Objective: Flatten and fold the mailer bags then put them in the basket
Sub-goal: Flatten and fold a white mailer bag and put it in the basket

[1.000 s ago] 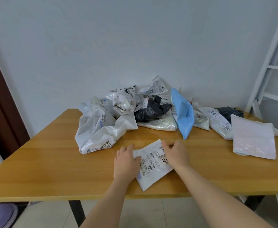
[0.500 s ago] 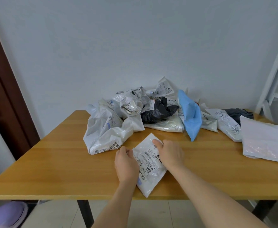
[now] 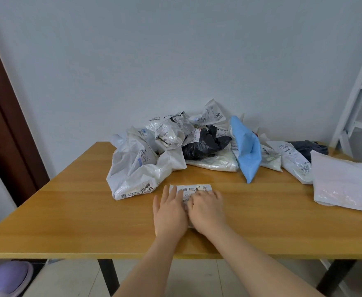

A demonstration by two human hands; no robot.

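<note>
Mostly covered by left hand (image 3: 169,213) and right hand (image 3: 206,210): small white mailer bag (image 3: 191,188), only far edge and label strip showing. Label print too small and blurred to read. Buried under crumpled bag pile (image 3: 175,142): lower bags, count unclear. Cut off at right edge: white ladder frame (image 3: 360,91). Cropped at bottom-left corner: purple object (image 3: 4,277), identity unclear. Surface (image 3: 68,211) legs partly out of view.

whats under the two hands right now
A small white mailer bag with printed labels lies flat on the table under the left hand and right hand. Its near part is covered.
</note>
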